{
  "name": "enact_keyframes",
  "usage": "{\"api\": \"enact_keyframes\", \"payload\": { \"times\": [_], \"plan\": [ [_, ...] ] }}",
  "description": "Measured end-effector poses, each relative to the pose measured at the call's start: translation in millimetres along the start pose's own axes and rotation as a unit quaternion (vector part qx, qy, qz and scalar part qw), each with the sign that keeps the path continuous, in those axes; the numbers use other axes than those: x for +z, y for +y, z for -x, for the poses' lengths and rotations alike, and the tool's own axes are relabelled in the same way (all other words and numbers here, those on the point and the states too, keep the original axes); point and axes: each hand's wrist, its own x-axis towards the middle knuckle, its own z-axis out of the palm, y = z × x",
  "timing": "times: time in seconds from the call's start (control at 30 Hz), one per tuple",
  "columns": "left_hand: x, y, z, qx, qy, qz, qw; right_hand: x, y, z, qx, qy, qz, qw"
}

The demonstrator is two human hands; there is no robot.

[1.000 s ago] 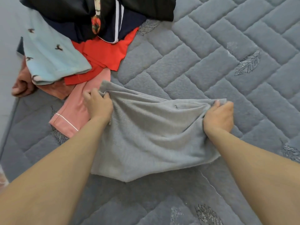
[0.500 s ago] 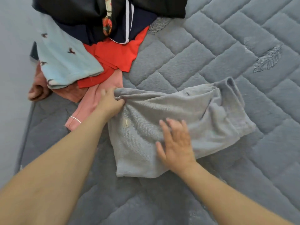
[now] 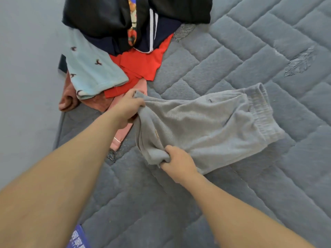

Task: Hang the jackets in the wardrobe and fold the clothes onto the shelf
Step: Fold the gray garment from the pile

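1. Lying across the quilted grey mattress (image 3: 232, 51), the grey shorts (image 3: 206, 126) sit flat, the ribbed waistband (image 3: 263, 111) toward the right and the leg ends toward the left; both of the person's hands are on that left edge.
2. The left hand (image 3: 128, 108) has its fingers curled round the far left corner of the shorts, bunching the cloth; this corner lies over the pink garment (image 3: 121, 133).
3. The right hand (image 3: 179, 161) clenches the near left corner, a thick fold of grey fabric gathered in its fist; the two hands are apart, with slack cloth hanging in wrinkles between them.
4. A heap of other clothes lies at the far left of the mattress, just beside the left hand: a light blue garment with small bird prints (image 3: 91, 68), a red garment (image 3: 143, 65), a black jacket (image 3: 100, 15) and a navy piece with white stripes (image 3: 152, 31).
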Motion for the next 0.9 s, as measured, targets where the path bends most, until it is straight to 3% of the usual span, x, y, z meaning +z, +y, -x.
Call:
{"api": "enact_keyframes", "payload": {
  "times": [0.07,0.13,0.2,0.3,0.4,0.47,0.5,0.57,0.63,0.7,0.9],
  "plan": [
    [15.6,31.0,13.6,0.002,-0.049,0.036,0.998,-37.1,11.9,11.1,0.087,-0.058,-0.263,0.959],
    [44.5,64.3,21.7,-0.002,-0.083,0.054,0.995,-83.7,37.0,26.5,0.148,-0.063,-0.423,0.892],
    [88.4,98.1,26.2,-0.008,-0.092,0.056,0.994,-132.0,74.8,42.9,0.187,-0.061,-0.507,0.839],
    [166.2,139.5,34.2,-0.027,-0.149,0.084,0.985,-193.7,133.1,60.2,0.269,0.007,-0.516,0.813],
    [227.7,148.7,29.6,0.040,-0.192,-0.054,0.979,-231.0,176.3,56.7,0.340,0.143,-0.420,0.829],
    [240.5,141.5,18.6,0.126,-0.104,-0.266,0.950,-241.4,191.3,44.4,0.339,0.234,-0.359,0.838],
    [239.9,136.7,13.8,0.148,-0.057,-0.356,0.921,-241.8,189.1,37.2,0.328,0.232,-0.348,0.847],
    [233.2,123.2,3.9,0.134,-0.046,-0.449,0.882,-234.4,179.8,21.9,0.309,0.152,-0.298,0.890],
    [225.6,107.3,-6.2,0.092,-0.090,-0.478,0.869,-220.7,172.1,8.8,0.317,0.086,-0.163,0.930],
    [222.0,90.2,-15.1,0.066,-0.109,-0.454,0.882,-213.1,170.9,-0.5,0.327,0.083,-0.092,0.937],
    [230.8,83.3,-24.2,0.061,-0.160,-0.346,0.922,-226.1,197.2,0.6,0.229,0.005,-0.246,0.942]
  ]
}}
